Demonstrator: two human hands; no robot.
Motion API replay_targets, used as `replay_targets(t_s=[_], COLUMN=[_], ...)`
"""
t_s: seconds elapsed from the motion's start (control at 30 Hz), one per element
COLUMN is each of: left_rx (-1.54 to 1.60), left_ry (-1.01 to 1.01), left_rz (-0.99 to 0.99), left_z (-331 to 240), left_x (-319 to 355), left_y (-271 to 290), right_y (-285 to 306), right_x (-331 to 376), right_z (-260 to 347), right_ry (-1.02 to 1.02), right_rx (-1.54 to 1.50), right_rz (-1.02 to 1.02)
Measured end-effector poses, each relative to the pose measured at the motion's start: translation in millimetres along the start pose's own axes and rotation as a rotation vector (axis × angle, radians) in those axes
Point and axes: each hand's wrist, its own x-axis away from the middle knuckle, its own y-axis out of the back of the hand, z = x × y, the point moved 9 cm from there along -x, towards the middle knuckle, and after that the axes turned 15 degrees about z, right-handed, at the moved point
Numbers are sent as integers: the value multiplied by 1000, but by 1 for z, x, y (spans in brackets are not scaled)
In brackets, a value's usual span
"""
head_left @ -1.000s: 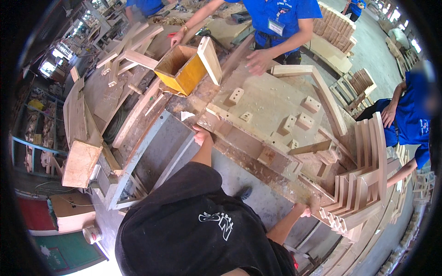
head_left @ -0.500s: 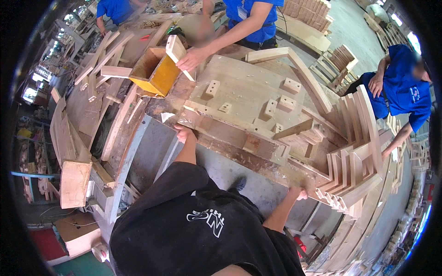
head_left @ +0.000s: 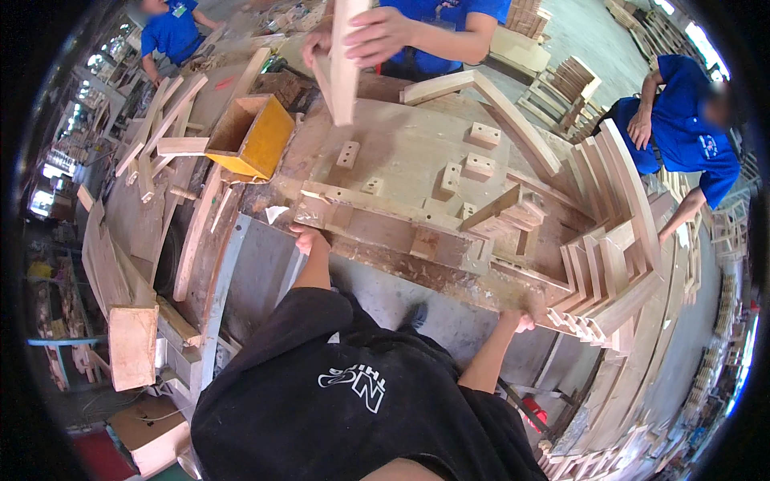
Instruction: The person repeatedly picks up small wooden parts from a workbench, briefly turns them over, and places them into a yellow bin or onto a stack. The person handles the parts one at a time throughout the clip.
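Note:
At the near edge of a wooden workbench [head_left: 377, 250], my left hand [head_left: 310, 239] has its fingers curled over the rim. Farther right along the same edge, my right hand [head_left: 517, 321] is closed on it, its fingertips partly hidden. Between and beyond my hands lies a pale plywood board [head_left: 409, 132] with a raised front rail [head_left: 377, 202]. Several small drilled wooden blocks, such as a block [head_left: 347, 155] and another block [head_left: 484, 135], stand on it. Across the bench a co-worker in blue holds an angled wooden part [head_left: 346, 72] with both hands above the board.
A yellow-sided open wooden box [head_left: 267, 144] stands at the bench's left. An angled wooden frame [head_left: 517, 120] lies at the far right, and stacked curved frames [head_left: 613, 268] crowd the right end. Loose slats [head_left: 172, 116] lie left. Another co-worker [head_left: 686, 128] stands at the right.
The co-worker's wooden part has been lifted from beside the yellow box and moved right, over the board. My hands stay at the bench edge; the view has shifted slightly.

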Motion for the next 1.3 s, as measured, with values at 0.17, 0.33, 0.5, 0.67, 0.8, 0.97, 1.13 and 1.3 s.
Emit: replay_targets(t_s=[0.17, 0.33, 0.5, 0.67, 0.8, 0.97, 1.13, 1.3], left_rx=[-1, -22, 30, -106, 156, 234, 224, 200], left_ry=[-86, -62, 83, -52, 64, 120, 100, 81], left_rz=[8, -12, 145, -84, -13, 127, 163, 198], left_z=[-5, -2, 8, 1, 11, 8, 11, 8], left_x=[0, 5, 10, 10, 14, 9, 6, 8], left_y=[3, 1, -17, 1, -11, -21, -21, -26], right_y=[-1, 1, 9, 5, 11, 5, 11, 13], right_x=[3, 13, -11, 4, -6, 14, 30, 21], right_z=[-1, 9, 3, 8, 7, 18, 10, 6], right_ry=[-10, 6, -45, -44, -70, -83, -158, -156], right_rx=[61, 135, 32, 162, 107, 196, -285, -245], right_rz=[9, 1, -15, -53, -49, 23, -13, -68])
